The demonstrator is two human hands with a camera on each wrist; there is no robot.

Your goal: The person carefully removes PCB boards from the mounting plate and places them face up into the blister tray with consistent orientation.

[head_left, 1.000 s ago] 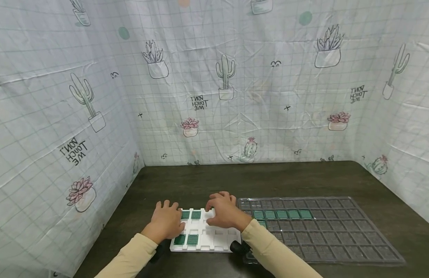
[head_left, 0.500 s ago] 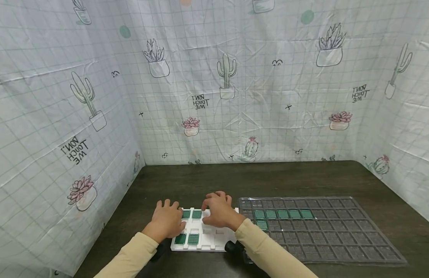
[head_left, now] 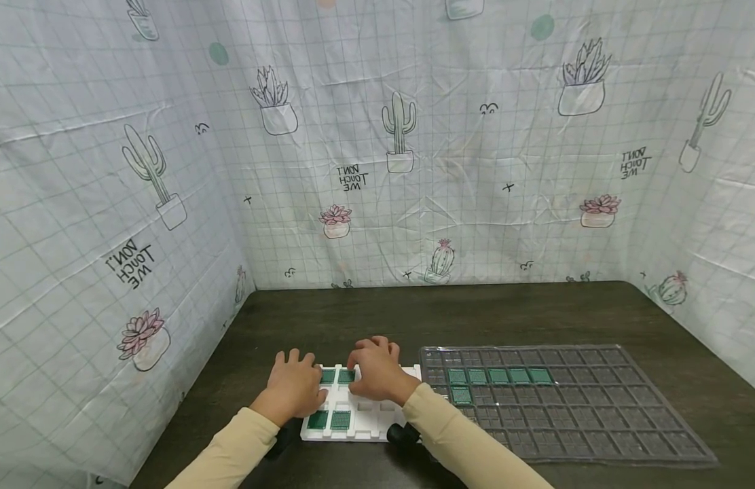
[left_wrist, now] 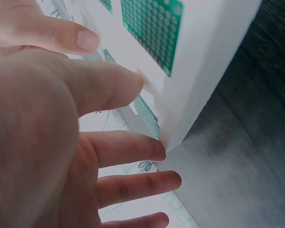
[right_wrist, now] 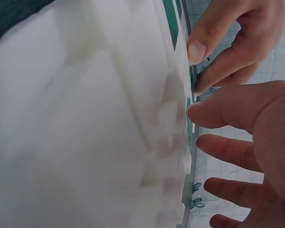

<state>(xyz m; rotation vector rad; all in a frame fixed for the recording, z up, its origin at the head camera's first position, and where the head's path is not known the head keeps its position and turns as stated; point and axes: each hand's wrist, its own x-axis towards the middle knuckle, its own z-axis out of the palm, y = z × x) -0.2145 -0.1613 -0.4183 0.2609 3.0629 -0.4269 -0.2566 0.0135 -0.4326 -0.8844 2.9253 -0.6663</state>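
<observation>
A white compartment tray [head_left: 366, 425] lies in front of me, with several green perforated circuit boards in its left part. My left hand [head_left: 290, 386] rests at the tray's left end, its fingers spread and fairly straight; in the left wrist view the thumb and index finger touch or nearly touch the tray. My right hand [head_left: 380, 372] is over the tray from the right, thumb and index finger apart beside the back-row circuit board [head_left: 345, 375] in the second column. In the right wrist view that thumb [right_wrist: 213, 110] lies close to a green board's edge; contact is unclear.
A clear plastic grid tray [head_left: 573, 414] lies on the dark table [head_left: 328, 319] to the right, with several green boards [head_left: 498, 376] in its upper left cells. A patterned cloth [head_left: 414, 217] surrounds the table at the back and sides.
My right hand has moved left over the white tray, from the third column to the second-column board. My left hand has stayed put.
</observation>
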